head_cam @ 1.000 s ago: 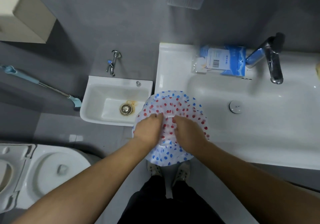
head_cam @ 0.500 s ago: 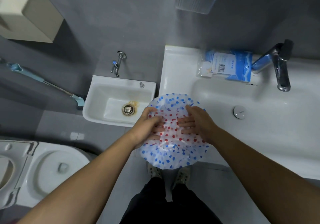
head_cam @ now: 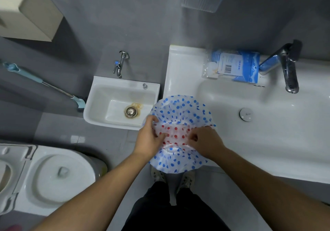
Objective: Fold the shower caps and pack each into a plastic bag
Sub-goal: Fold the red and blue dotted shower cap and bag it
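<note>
A translucent blue-dotted shower cap (head_cam: pixel 180 113) is spread out round over the left front corner of the big white washbasin (head_cam: pixel 278 141). A red-dotted shower cap (head_cam: pixel 175 131) shows in a band across its middle, between my hands. My left hand (head_cam: pixel 149 138) pinches the caps at the left edge. My right hand (head_cam: pixel 205 140) pinches them at the right. A plastic bag (head_cam: pixel 210 68) with a blue printed pack (head_cam: pixel 237 66) lies on the basin's back ledge.
A chrome tap (head_cam: pixel 289 70) stands at the basin's back right, with the drain plug (head_cam: pixel 246 114) below it. A small low sink (head_cam: pixel 121 104) with its own tap is to the left. A toilet (head_cam: pixel 48 177) sits at bottom left. A brush handle (head_cam: pixel 42 83) leans on the wall.
Both hands moved apart from flat on the middle of the caps to their left and right edges. The red-dotted layer now shows only as a band, with blue dots above and below.
</note>
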Motion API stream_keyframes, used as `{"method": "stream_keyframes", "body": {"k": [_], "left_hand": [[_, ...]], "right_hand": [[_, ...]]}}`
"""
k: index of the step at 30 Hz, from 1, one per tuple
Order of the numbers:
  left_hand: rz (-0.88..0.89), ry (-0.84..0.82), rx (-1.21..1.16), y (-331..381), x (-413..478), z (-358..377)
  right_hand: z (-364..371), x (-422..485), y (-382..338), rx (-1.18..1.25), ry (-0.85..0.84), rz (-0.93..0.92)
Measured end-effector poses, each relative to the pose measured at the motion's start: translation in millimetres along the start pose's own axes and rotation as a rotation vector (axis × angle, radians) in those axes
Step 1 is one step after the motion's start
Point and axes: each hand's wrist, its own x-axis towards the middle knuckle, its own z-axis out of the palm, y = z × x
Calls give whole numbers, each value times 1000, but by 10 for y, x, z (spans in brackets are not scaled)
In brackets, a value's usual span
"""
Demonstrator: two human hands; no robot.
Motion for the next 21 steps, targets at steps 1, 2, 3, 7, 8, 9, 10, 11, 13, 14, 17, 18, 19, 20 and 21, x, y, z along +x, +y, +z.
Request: {"method": "stream_keyframes", "body": {"k": [1, 2, 3, 7, 8, 9, 10, 11, 13, 14, 17, 18, 19, 20, 21], "left_hand": [[-2, -10, 53, -13, 3, 1], [-10, -26, 86, -18, 15, 1], [-30, -49, 123, -14, 18, -4], [-5, -71, 437, 44, 39, 13], [17, -62, 503, 48, 37, 21], [31, -53, 552, 50, 28, 34], [37, -40, 591, 45, 21, 48], [30, -26, 626, 51, 8, 58], [-19, 12, 658, 43, 0, 66], [-53, 45, 661, 33, -5, 53], [-41, 172, 739, -21, -12, -42], [-13, 185, 770, -38, -8, -75], [-1, 162, 781, -27, -7, -109], [-9, 116, 761, -3, -4, -135], [-31, 59, 717, 47, -6, -158]], "right_hand": [[-1, -11, 2, -73, -11, -8], [-18, -15, -2, -148, -47, -11], [-38, -22, -23, -217, -96, -13], [-239, -41, -278, -317, -106, 42], [-272, -43, -368, -256, -13, 38], [-301, -44, -465, -123, 55, 26], [-292, -24, -544, 81, 70, 34], [-270, -1, -608, 316, 25, 79], [-195, 41, -666, 697, -162, 242], [-150, 49, -654, 770, -245, 316], [-85, 45, -559, 873, -337, 438], [-84, 49, -529, 926, -343, 465], [-93, 53, -505, 968, -353, 479], [-99, 59, -487, 992, -367, 482], [-98, 62, -472, 1000, -383, 477]]}}
